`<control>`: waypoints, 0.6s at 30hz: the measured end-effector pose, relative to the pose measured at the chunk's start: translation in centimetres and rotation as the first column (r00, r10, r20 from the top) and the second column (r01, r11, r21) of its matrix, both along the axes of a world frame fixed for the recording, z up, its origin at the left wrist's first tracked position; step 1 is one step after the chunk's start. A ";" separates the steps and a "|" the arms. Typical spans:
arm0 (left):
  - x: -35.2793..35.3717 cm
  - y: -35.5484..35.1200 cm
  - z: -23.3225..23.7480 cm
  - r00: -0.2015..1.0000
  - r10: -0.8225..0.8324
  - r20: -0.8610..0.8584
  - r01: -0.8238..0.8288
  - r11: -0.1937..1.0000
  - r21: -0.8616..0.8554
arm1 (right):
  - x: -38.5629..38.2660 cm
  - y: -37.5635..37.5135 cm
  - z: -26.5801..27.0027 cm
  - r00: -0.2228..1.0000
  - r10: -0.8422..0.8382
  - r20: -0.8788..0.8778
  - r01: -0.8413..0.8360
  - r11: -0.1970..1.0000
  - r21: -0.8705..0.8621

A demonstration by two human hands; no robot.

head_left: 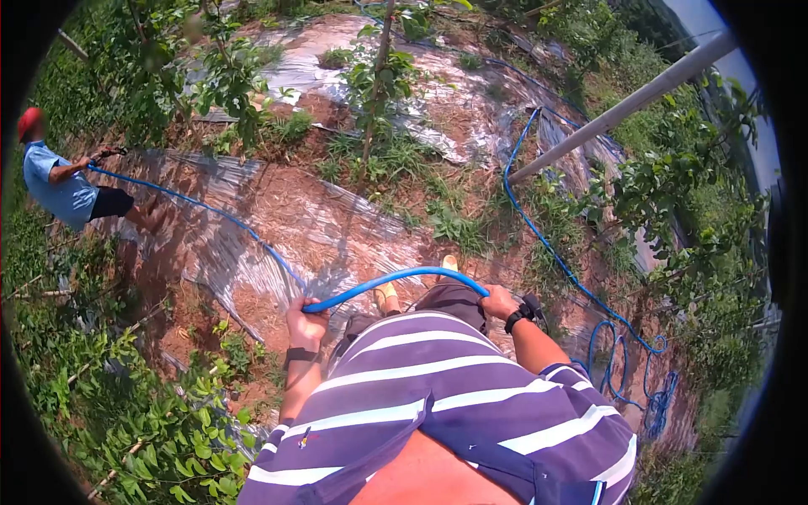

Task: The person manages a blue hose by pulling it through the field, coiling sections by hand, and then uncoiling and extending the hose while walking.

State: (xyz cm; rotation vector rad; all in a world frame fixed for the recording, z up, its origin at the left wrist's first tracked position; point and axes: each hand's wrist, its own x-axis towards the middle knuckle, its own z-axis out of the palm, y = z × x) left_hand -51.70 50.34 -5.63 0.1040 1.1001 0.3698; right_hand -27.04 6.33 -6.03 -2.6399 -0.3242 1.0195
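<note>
A blue hose (pixel 396 276) arches across the front of my body between my two hands. My left hand (pixel 305 321) is closed around it on the left side, palm partly turned up. On the right, my right hand (pixel 498 301) grips the same hose near my hip, its fingers wrapped round. From my left hand the hose runs up and left to another person (pixel 63 185) in a blue shirt and red cap, who holds its far end with a dark nozzle-like fitting (pixel 109 153). Past my right hand the hose is hidden behind my arm.
More blue hose lies along the ground at right, ending in loose coils (pixel 661 404). A slanted grey pole (pixel 623 105) stands at upper right. Silvery plastic sheeting (pixel 244 273) covers parts of the reddish soil. Leafy plants (pixel 160 429) crowd the left, and a thin stem (pixel 376 93) rises ahead.
</note>
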 end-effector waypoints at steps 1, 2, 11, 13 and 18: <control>0.1 -0.2 -0.2 1.000 -0.024 -0.015 0.025 0.999 0.026 | 0.0 -0.4 0.5 1.000 -0.012 0.012 0.011 0.999 0.043; 0.5 -0.5 -0.1 0.999 -0.042 -0.024 0.044 0.998 0.055 | 0.2 -0.7 1.0 0.999 -0.018 0.029 0.016 0.996 0.088; 4.8 -1.2 2.5 0.992 0.060 0.109 -0.069 0.995 0.073 | 1.7 -2.9 1.4 0.999 0.052 -0.001 -0.052 0.997 0.049; 5.3 -1.6 3.9 0.987 0.064 0.145 -0.074 0.995 0.068 | 2.0 -2.9 -0.2 0.997 0.043 0.057 -0.048 0.995 0.092; 4.5 -1.8 5.4 0.970 0.196 0.142 -0.213 0.969 0.121 | 5.2 -0.3 -0.9 0.995 0.086 0.048 -0.092 0.983 0.156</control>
